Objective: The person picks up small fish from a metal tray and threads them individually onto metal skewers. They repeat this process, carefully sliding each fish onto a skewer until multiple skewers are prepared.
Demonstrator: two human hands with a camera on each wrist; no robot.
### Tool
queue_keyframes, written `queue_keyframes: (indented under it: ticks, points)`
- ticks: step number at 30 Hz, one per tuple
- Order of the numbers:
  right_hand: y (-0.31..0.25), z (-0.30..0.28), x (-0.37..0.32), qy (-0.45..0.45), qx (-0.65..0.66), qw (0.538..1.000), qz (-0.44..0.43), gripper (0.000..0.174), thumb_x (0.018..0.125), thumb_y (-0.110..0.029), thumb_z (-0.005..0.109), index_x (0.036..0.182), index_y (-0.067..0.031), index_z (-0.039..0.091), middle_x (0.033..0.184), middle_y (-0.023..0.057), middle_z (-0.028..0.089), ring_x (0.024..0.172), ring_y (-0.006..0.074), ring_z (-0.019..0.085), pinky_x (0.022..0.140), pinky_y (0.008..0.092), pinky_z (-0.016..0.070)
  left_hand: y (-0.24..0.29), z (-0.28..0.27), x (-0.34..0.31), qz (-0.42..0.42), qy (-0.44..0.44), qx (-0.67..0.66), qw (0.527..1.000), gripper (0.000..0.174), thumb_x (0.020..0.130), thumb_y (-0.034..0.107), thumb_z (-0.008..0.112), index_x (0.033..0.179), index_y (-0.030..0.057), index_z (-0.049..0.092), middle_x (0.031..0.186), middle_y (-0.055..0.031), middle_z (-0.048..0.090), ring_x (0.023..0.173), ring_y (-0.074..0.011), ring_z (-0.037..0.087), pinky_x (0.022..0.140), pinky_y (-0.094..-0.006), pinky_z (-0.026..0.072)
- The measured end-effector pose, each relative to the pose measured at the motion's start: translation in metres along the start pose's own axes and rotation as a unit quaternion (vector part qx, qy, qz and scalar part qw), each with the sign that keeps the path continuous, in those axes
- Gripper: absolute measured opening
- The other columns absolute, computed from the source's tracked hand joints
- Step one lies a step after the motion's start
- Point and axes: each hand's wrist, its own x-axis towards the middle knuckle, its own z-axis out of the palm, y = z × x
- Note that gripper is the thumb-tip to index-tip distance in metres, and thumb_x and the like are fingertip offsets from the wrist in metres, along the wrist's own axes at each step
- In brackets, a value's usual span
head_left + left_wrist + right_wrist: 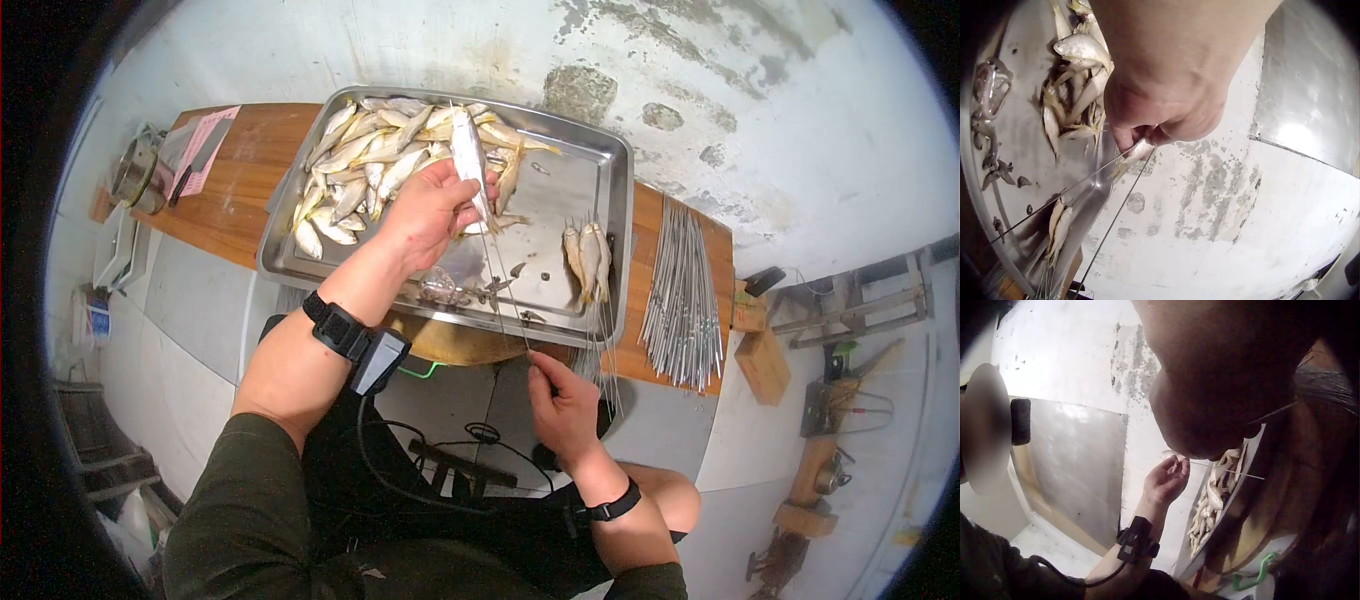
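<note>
My left hand [430, 215] grips a silvery fish [467, 150] above the steel tray [622, 190], thumb across its side and head pointing away. Two thin metal skewers [1124, 201] run out from the tail end of the fish. The lower end of one skewer is pinched by my right hand [565, 408], in front of the tray's near edge. A pile of yellow-finned fish [365, 165] fills the tray's left and back part. On its right side lie several fish [588, 255] threaded on skewers, whose shafts stick out over the near rim.
A large bundle of metal skewers [685, 300] lies on the wooden board right of the tray. To the left, a knife [207, 152] rests on pink paper near a metal pot [138, 175]. Small dark scraps [497, 288] dot the tray floor. Below the near rim sits a round, green-handled vessel [440, 342].
</note>
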Motion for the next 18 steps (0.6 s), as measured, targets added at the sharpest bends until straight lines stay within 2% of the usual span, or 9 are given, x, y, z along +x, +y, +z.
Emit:
queue_keyframes:
  ticks: [4,6,16,18]
  points:
    - [-0.0031,0.0001,0.0003,-0.001,0.006,1.000,0.006,0.018,0.087,-0.006,0.059,0.103,0.0028,0.064,0.068,0.0074,0.061,0.062,0.0067,0.053,0.058,0.0218,0.0436,-0.0012,-0.0054,0.0023,-0.002,-0.020,0.021,1.000,0.019,0.090,0.002,0.053,0.107,-0.0031,0.057,0.098,-0.0100,0.064,0.083,-0.0129,0.062,0.063,-0.0196,0.0502]
    - [-0.0063,-0.0006,0.0012,-0.002,0.002,1.000,0.011,0.018,0.087,-0.006,0.059,0.102,0.0030,0.064,0.067,0.0075,0.061,0.061,0.0066,0.052,0.057,0.0220,0.0435,-0.0001,-0.0007,-0.0004,0.002,0.016,0.009,1.000,0.020,0.090,0.002,0.054,0.109,-0.0026,0.055,0.101,-0.0098,0.064,0.086,-0.0136,0.063,0.065,-0.0194,0.0503]
    - [-0.0063,0.0012,-0.0014,0.000,0.021,0.999,0.027,0.017,0.087,-0.006,0.059,0.100,0.0028,0.065,0.061,0.0043,0.055,0.057,0.0059,0.049,0.053,0.0219,0.0417,-0.0020,-0.0042,0.0025,0.002,0.016,0.027,1.000,0.019,0.090,0.003,0.054,0.108,-0.0006,0.054,0.107,-0.0093,0.064,0.093,-0.0149,0.063,0.066,-0.0197,0.0514]
    - [-0.0066,0.0018,-0.0014,0.007,0.007,1.000,0.004,0.016,0.088,-0.006,0.058,0.101,0.0028,0.064,0.060,0.0029,0.053,0.056,0.0057,0.048,0.052,0.0219,0.0410,0.0000,-0.0016,0.0004,0.003,0.027,0.031,0.999,0.018,0.090,0.003,0.054,0.108,-0.0005,0.054,0.106,-0.0090,0.064,0.093,-0.0145,0.063,0.066,-0.0192,0.0514]
